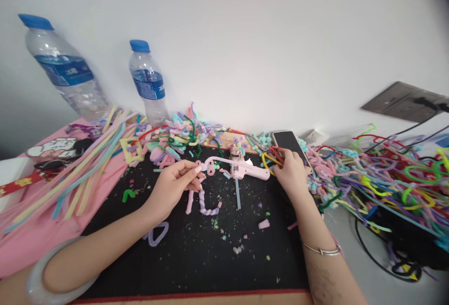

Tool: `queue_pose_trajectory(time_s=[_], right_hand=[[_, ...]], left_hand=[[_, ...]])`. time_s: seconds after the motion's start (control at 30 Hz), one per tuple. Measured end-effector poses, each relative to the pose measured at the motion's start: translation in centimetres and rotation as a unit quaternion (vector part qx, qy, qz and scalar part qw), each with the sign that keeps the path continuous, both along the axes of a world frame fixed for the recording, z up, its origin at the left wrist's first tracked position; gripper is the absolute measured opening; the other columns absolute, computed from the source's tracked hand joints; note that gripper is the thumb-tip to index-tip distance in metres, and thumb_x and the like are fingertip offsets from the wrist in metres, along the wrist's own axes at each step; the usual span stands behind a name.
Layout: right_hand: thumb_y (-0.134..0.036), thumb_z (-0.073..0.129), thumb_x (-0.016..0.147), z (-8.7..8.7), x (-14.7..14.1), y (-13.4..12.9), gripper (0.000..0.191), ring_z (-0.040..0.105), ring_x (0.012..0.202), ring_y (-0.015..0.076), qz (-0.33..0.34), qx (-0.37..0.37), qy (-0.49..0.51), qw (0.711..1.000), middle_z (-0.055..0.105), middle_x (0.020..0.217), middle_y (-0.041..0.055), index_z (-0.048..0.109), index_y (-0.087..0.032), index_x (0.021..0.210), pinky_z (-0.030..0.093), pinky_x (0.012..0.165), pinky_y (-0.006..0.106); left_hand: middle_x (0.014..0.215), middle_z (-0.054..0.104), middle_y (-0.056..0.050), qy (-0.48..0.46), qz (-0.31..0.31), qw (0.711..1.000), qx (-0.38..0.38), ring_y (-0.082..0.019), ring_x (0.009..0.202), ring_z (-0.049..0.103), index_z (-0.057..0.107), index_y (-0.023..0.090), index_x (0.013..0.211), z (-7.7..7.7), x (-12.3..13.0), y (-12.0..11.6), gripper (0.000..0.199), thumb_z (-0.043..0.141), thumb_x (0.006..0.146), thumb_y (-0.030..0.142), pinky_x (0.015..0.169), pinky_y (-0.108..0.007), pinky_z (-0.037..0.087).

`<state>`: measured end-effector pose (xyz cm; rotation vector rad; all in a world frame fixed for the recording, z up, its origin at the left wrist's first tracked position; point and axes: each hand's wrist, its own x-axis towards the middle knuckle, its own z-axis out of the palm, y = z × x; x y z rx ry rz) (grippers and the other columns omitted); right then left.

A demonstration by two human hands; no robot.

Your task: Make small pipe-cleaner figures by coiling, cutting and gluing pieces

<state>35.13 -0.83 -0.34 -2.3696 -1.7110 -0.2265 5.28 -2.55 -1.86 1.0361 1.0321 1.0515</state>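
Observation:
My left hand [178, 183] pinches a pink pipe-cleaner piece [210, 164] bent into small loops, above the black mat [224, 263]. At the right, my right hand [290, 169] has its fingers around the handles of a red and yellow tool [275, 156], beside a phone [289, 142]. Between the hands lies a white and pink glue gun [250, 170] with a clear glue stick [238, 195] projecting from it. A twisted purple and white piece [209, 211] lies below my left hand, and a purple loop [157, 235] is near my left forearm.
Two water bottles [65, 73] [148, 83] lean against the wall. Long pastel strips [94, 164] cover the pink sheet [31, 253] at left. Tangled colourful pipe cleaners [358, 178] and black cables [361, 244] are at right. Scissors [257, 143] lie at the back.

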Motion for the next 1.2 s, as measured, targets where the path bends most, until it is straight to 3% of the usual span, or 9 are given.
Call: queue_pose_trajectory(time_s=[0.27, 0.4, 0.47, 0.57, 0.63, 0.7, 0.77, 0.93, 1.2], right_hand=[[-0.019, 0.049, 0.069, -0.2, 0.4, 0.4, 0.031, 0.056, 0.092, 0.0274, -0.01, 0.02, 0.023, 0.999, 0.064, 0.099, 0.009, 0.062, -0.017, 0.098, 0.03, 0.078, 0.041], [-0.022, 0.054, 0.065, -0.2, 0.7, 0.3, 0.028, 0.059, 0.088, 0.0273, -0.006, 0.111, 0.107, 0.988, 0.066, 0.092, 0.0078, 0.063, -0.017, 0.092, 0.035, 0.081, 0.044], [-0.023, 0.057, 0.065, -0.3, 0.5, 0.3, 0.03, 0.06, 0.08, 0.0236, 0.018, 0.188, 0.217, 0.958, 0.065, 0.087, 0.0073, 0.061, -0.015, 0.093, 0.042, 0.075, 0.039], [-0.023, 0.058, 0.066, -0.3, -0.4, 0.0, 0.03, 0.059, 0.069, 0.0165, 0.085, 0.288, 0.413, 0.86, 0.062, 0.086, 0.0052, 0.054, -0.017, 0.096, 0.047, 0.061, 0.029], [-0.025, 0.06, 0.067, -0.3, -1.4, -0.2, 0.025, 0.054, 0.057, 0.012, 0.108, 0.302, 0.497, 0.806, 0.057, 0.074, -0.0002, 0.052, -0.018, 0.09, 0.043, 0.05, 0.023], [-0.028, 0.061, 0.069, -0.1, -2.3, -0.5, 0.021, 0.042, 0.044, 0.008, 0.122, 0.264, 0.545, 0.786, 0.048, 0.06, -0.0061, 0.051, -0.019, 0.085, 0.034, 0.04, 0.02], [-0.027, 0.06, 0.07, 0.1, -3.1, -0.9, 0.016, 0.036, 0.041, 0.0069, 0.141, 0.215, 0.553, 0.793, 0.042, 0.055, -0.0081, 0.049, -0.019, 0.08, 0.029, 0.038, 0.019], [-0.024, 0.061, 0.07, 0.5, -4.3, -1.6, 0.021, 0.046, 0.056, 0.0101, 0.232, 0.144, 0.502, 0.821, 0.049, 0.068, -0.0047, 0.046, -0.021, 0.084, 0.039, 0.051, 0.022], [-0.023, 0.062, 0.067, 1.6, -5.2, -2.9, 0.022, 0.043, 0.06, 0.0118, 0.307, 0.009, 0.214, 0.927, 0.05, 0.069, -0.0029, 0.044, -0.02, 0.077, 0.034, 0.056, 0.023]], left_hand=[[0.065, 0.064, 0.001, 0.015, 0.016, 1.0, 0.016, -0.009, 0.057, 0.058, 0.063, 0.017, 0.081, -0.2, -0.2, 0.2, 0.021, 0.065, 0.08, 0.038, 0.056, -0.018, 0.048], [0.065, 0.063, 0.001, 0.007, 0.041, 0.999, 0.024, -0.008, 0.057, 0.057, 0.063, 0.016, 0.079, -0.1, -0.4, 0.4, 0.02, 0.065, 0.08, 0.037, 0.056, -0.018, 0.047], [0.07, 0.063, 0.001, -0.005, 0.061, 0.998, 0.019, -0.008, 0.057, 0.057, 0.063, 0.016, 0.08, 0.0, -0.4, 0.4, 0.02, 0.067, 0.077, 0.035, 0.056, -0.018, 0.047], [0.067, 0.061, 0.003, -0.03, 0.076, 0.997, 0.007, -0.008, 0.057, 0.056, 0.062, 0.016, 0.081, 0.3, -0.4, 0.5, 0.02, 0.069, 0.075, 0.034, 0.056, -0.018, 0.047], [0.066, 0.061, 0.003, -0.047, 0.082, 0.996, -0.001, -0.008, 0.056, 0.055, 0.062, 0.016, 0.081, 0.5, -0.3, 0.6, 0.021, 0.07, 0.074, 0.033, 0.056, -0.019, 0.047], [0.069, 0.062, 0.002, -0.059, 0.088, 0.994, -0.007, -0.007, 0.055, 0.054, 0.062, 0.015, 0.08, 0.7, -0.3, 0.7, 0.022, 0.071, 0.073, 0.033, 0.056, -0.019, 0.046], [0.07, 0.062, 0.002, -0.065, 0.094, 0.993, -0.011, -0.007, 0.055, 0.054, 0.062, 0.015, 0.08, 0.8, -0.4, 0.8, 0.022, 0.071, 0.072, 0.033, 0.056, -0.019, 0.046], [0.073, 0.063, 0.002, -0.077, 0.113, 0.99, -0.014, -0.006, 0.055, 0.053, 0.062, 0.015, 0.082, 0.6, -0.5, 1.1, 0.022, 0.072, 0.071, 0.031, 0.056, -0.019, 0.046], [0.076, 0.061, 0.002, -0.157, 0.128, 0.979, -0.022, -0.004, 0.056, 0.05, 0.065, 0.016, 0.08, 0.2, -0.7, 1.6, 0.017, 0.074, 0.07, 0.025, 0.053, -0.015, 0.044]])
